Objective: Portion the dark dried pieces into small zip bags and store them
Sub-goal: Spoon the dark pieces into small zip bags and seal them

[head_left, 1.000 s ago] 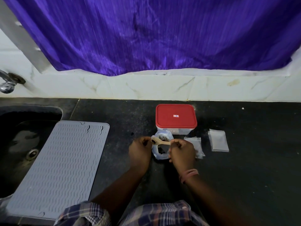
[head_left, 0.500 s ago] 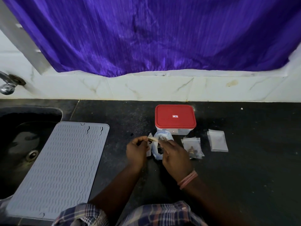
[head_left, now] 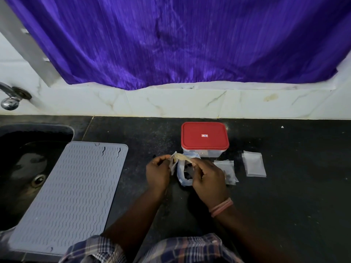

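Observation:
A clear plastic bag with dark dried pieces lies on the black counter between my hands. My left hand pinches a small clear zip bag by its top edge. A thin tan piece spans from that bag's mouth to the fingers of my right hand, which grips its other end; I cannot tell whether it is a small spoon or a band. A zip bag holding dark pieces lies just right of my right hand. Flat empty zip bags lie further right.
A clear box with a red lid, shut, stands just behind my hands. A grey ribbed mat lies at the left, partly over the sink. A tap and the marble wall edge with a purple curtain are behind.
Both hands have shifted a little to the left and nearer each other. My right hand came off the filled zip bag's side, which now shows. The small zip bag appeared in my left hand.

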Available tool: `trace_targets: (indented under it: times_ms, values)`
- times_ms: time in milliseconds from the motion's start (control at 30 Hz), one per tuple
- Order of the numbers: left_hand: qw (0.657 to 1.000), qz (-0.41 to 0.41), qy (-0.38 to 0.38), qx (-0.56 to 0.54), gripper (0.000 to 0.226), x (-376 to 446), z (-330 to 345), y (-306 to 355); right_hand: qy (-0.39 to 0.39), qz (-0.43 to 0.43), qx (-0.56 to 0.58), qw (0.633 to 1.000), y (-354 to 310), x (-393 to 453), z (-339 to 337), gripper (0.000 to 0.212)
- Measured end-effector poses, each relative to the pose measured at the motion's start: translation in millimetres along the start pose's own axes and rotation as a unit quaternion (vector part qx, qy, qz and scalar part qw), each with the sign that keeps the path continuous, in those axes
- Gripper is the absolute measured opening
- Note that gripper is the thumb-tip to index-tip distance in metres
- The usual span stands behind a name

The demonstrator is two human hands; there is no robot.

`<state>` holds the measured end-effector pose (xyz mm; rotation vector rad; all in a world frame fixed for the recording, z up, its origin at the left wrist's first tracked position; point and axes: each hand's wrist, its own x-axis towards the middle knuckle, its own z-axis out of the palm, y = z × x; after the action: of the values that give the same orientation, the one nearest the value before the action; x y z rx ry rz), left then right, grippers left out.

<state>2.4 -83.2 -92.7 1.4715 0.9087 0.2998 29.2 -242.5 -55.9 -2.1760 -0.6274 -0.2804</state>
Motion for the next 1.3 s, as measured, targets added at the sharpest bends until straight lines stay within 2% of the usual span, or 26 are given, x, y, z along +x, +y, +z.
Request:
trace_targets:
  times_ms: [100,233,300,367,467,567,700,767,833,867,933,967,1067,1233,1300]
  values:
    - [0.999,0.008,0.008,0.049,0.01,3,-3,4,0.019,-0.007,0.019,1.0,1,0,-1,0.03]
    - [0.99,0.005,0.057,0.128,0.021,8,-5,14,0.086,0.152,0.079,0.981,12,2,-1,0.02]
    - [0.989,0.003,0.076,0.126,0.022,9,-6,15,0.087,0.191,0.054,0.976,23,1,-2,0.018]
    - [0.991,-0.001,0.062,0.118,0.019,7,-7,15,0.07,0.219,0.025,0.973,29,-1,-2,0.015]
    - [0.993,-0.024,0.032,0.112,0.017,6,-5,10,0.023,0.215,-0.029,0.976,34,-3,0,0.012]
    - [0.985,-0.043,0.045,0.161,0.018,10,-6,6,-0.033,0.19,-0.066,0.979,35,-4,7,0.012]
    - [0.948,0.022,0.042,0.314,0.025,6,-17,7,-0.051,0.186,-0.071,0.979,29,-3,13,0.01]
    - [0.94,0.04,0.025,0.338,0.023,6,-22,12,-0.051,0.19,-0.068,0.978,30,-5,14,0.01]
    - [0.969,0.021,-0.019,0.244,0.017,9,-23,20,-0.052,0.194,-0.052,0.978,31,-7,14,0.009]
    - [0.985,-0.025,-0.051,0.161,0.016,8,-21,26,-0.054,0.198,-0.046,0.978,31,-7,13,0.009]
    - [0.987,-0.132,-0.086,0.03,0.015,7,-22,29,-0.052,0.213,-0.035,0.975,32,-8,14,0.009]
    - [0.984,-0.154,-0.08,0.033,0.015,12,-23,24,-0.045,0.218,-0.031,0.974,32,-9,14,0.01]
    - [0.982,-0.146,-0.042,0.109,0.016,16,-26,9,-0.02,0.222,-0.031,0.974,34,-9,15,0.011]
    - [0.987,-0.102,-0.042,0.114,0.021,11,-20,20,-0.001,0.246,-0.023,0.969,38,-12,18,0.013]
    - [0.988,-0.109,-0.057,0.093,0.022,11,-17,24,-0.002,0.262,-0.011,0.965,38,-11,21,0.014]
